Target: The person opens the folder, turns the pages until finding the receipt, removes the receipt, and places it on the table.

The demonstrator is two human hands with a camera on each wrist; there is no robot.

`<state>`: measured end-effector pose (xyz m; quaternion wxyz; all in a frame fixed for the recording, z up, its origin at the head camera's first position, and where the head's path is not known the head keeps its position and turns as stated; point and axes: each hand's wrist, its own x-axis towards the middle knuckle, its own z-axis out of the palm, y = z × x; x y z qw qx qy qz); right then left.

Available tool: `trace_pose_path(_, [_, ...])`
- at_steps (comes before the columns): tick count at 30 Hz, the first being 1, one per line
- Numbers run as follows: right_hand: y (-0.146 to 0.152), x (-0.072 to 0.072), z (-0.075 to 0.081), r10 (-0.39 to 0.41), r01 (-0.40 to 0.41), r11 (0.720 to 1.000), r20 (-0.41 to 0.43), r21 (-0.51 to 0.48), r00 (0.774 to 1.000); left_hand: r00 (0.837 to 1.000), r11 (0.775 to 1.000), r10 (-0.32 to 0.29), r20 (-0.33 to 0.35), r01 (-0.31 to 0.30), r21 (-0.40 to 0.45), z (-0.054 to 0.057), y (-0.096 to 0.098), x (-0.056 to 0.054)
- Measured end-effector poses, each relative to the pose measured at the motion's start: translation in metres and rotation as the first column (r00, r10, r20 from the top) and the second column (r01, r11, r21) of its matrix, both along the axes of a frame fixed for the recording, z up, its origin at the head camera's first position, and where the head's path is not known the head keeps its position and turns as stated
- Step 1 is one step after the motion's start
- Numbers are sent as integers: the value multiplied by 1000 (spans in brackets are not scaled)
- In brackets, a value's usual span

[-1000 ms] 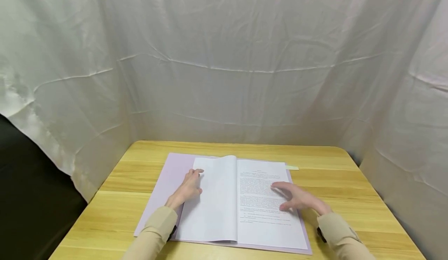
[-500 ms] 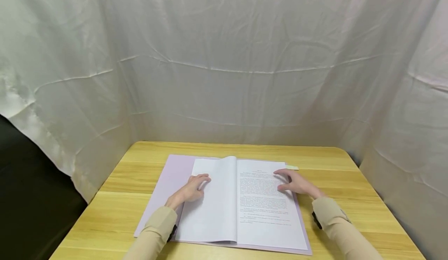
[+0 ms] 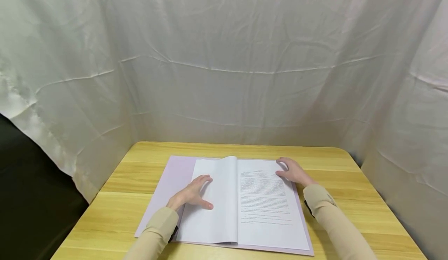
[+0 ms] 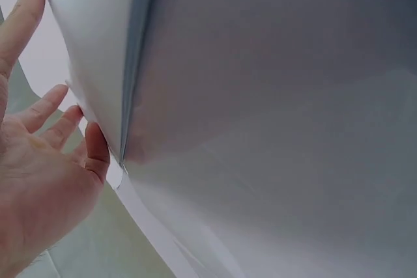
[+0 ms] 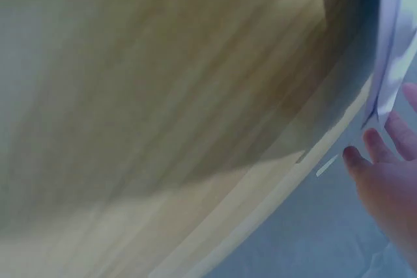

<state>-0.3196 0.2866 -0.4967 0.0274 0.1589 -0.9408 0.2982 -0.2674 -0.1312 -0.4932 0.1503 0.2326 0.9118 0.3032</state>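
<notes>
A lilac folder (image 3: 178,172) lies spread on the table with white sheets in it. Its left page (image 3: 222,197) is blank and bulges near the fold; the right page (image 3: 264,234) carries printed text. Over the blank page my left hand (image 3: 193,192) rests, thumb apart from the fingers; in the left wrist view, its fingertips touch the white paper (image 4: 91,37). At the upper right corner of the printed page is my right hand (image 3: 295,172), fingers bent softly along the edge. In the right wrist view, its fingertips are beside the folder's edge (image 5: 388,37).
The wooden table (image 3: 350,197) extends around the folder on all sides. Pale grey cloth (image 3: 245,65) hangs behind and at both sides. Something black (image 3: 31,197) shows below the cloth at left. A small pale strip (image 5: 327,165) appears in the right wrist view.
My right hand has moved up the printed page's right side to its top corner, where it now covers the pale tab. My left hand has shifted slightly right and spread its thumb.
</notes>
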Motion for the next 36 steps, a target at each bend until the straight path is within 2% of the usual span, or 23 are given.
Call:
trace_pose_path(10, [-1,-10,-1,-47,50,998,-69,41,996,999,999,-14,-47,13,-33,0,1,-1])
trace_pose_path(20, [-2,-10,5,-89,90,996,-51,18,995,999,999,-13,-53,10,-46,0,2,0])
trace_pose_path(27, [-2,-14,6,-179,179,983,6,-28,984,999,999,-8,-43,6,-52,-1,2,0])
trace_pose_path(36, [1,-17,4,-218,219,976,-81,8,973,999,999,-14,-37,13,-40,0,2,1])
